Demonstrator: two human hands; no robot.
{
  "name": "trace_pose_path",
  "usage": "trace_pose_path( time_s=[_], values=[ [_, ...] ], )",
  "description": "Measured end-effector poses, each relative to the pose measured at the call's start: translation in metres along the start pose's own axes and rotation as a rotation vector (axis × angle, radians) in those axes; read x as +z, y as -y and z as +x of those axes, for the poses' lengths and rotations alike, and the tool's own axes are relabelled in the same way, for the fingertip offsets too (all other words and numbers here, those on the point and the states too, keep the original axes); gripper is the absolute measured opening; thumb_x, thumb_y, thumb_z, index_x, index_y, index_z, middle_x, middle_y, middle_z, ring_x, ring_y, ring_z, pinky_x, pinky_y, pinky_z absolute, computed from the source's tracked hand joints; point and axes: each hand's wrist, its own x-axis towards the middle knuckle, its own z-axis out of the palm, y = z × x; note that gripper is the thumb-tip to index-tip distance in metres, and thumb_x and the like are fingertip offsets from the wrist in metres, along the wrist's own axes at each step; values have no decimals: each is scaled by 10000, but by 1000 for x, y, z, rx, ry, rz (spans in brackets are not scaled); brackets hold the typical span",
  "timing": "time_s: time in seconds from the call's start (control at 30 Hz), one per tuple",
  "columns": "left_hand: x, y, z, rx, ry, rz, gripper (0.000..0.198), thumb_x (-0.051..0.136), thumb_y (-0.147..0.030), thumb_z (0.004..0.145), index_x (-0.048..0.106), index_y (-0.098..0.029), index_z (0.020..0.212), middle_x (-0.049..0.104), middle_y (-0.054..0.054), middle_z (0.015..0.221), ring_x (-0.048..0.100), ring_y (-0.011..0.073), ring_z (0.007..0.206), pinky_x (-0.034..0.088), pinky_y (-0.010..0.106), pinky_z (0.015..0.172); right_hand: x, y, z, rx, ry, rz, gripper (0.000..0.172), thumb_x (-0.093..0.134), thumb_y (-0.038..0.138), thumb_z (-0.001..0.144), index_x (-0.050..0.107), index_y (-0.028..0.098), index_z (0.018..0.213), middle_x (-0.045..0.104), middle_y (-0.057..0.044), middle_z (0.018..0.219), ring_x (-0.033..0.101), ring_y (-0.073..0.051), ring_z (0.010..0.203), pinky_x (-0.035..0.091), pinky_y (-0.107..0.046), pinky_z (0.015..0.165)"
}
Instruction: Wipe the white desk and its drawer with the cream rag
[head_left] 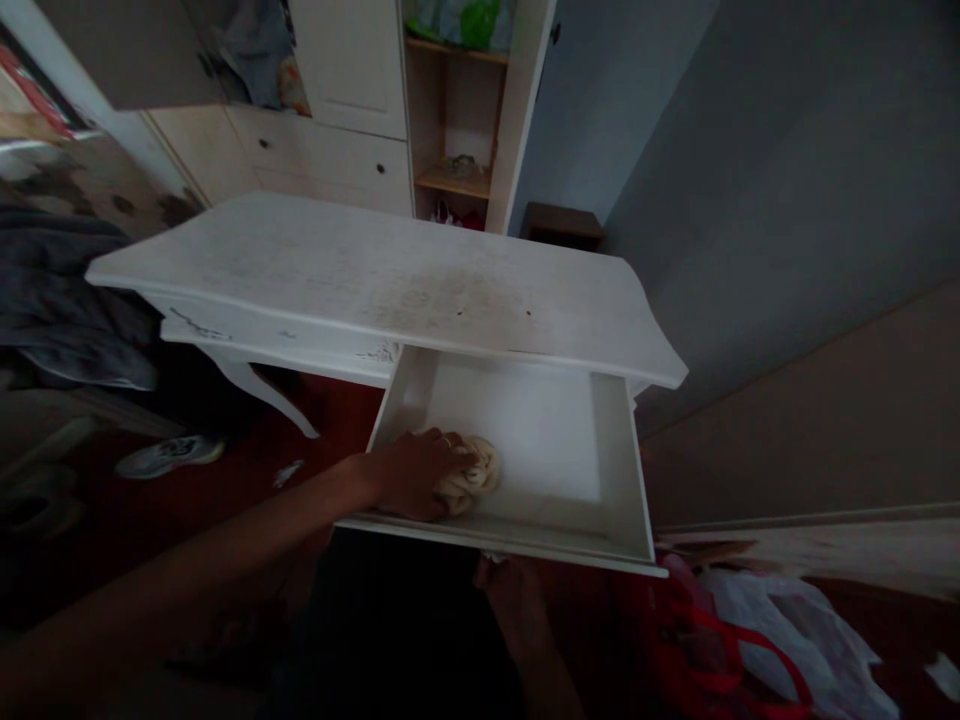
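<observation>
A white desk [390, 270] stands before me with its right drawer [555, 440] pulled out. My left hand [416, 472] reaches into the drawer's front left corner and presses a bunched cream cloth [474, 480] against the drawer floor, fingers closed over it. My right hand [514, 595] is below the drawer's front panel, in shadow; its fingers touch the underside of the drawer front and I cannot make out their shape.
A wardrobe [352, 90] with open shelves stands behind the desk. Dark clothes [60, 290] lie piled at left, with a sneaker [169, 455] on the red floor. A red-handled bag [712, 660] and white plastic bag [795, 620] lie at lower right. A grey wall is at right.
</observation>
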Motion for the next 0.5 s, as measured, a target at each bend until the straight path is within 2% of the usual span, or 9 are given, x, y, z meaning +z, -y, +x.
trace_pose_path(
  time_s=[0.1,0.23,0.37,0.5],
  values=[
    [-5,12,-9,-13,108,-7,795,693,-345,735,379,-341,1465,416,86,1518,463,315,1295,455,434,977,-1,0,1,-13,36,-25,250,835,353,616,676,193,724,676,11,683,584,-134,589,480,-262,525],
    [-1,23,-7,-19,113,76,853,674,-197,708,340,-342,1479,423,96,1513,477,314,1275,458,433,955,-4,-2,2,-9,-6,-4,235,835,343,605,685,195,710,683,-6,681,597,-151,618,494,-277,551],
    [0,34,4,-16,27,191,762,627,-162,746,388,-346,1446,489,90,1453,502,308,1229,447,444,958,-4,-3,2,7,-5,-11,243,847,371,568,706,204,674,689,-26,658,589,-167,598,484,-291,537],
    [-12,45,19,-107,-127,251,690,549,-151,815,374,-342,1454,474,80,1466,462,307,1273,443,453,965,-4,-2,2,19,-12,18,234,860,350,553,721,207,675,708,-32,685,612,-177,627,491,-289,547]
  ],
)
